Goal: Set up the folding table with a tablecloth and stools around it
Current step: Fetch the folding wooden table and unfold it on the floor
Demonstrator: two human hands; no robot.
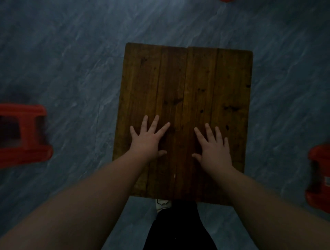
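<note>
A brown wooden folding table (pixel 185 80) made of planks stands in the middle of the view, seen from above. My left hand (pixel 149 138) lies flat on its near half with fingers spread. My right hand (pixel 213 148) lies flat beside it, fingers also spread. Neither hand holds anything. A red plastic stool (pixel 25 135) stands on the floor at the left. Another red stool (pixel 318 178) is at the right edge, partly cut off. No tablecloth is in view.
The floor (pixel 71 62) is blue-grey marbled tile all around the table. A sliver of something red (pixel 226 0) shows at the top edge. My dark trousers and a white shoe (pixel 163 204) are just under the table's near edge. The scene is dim.
</note>
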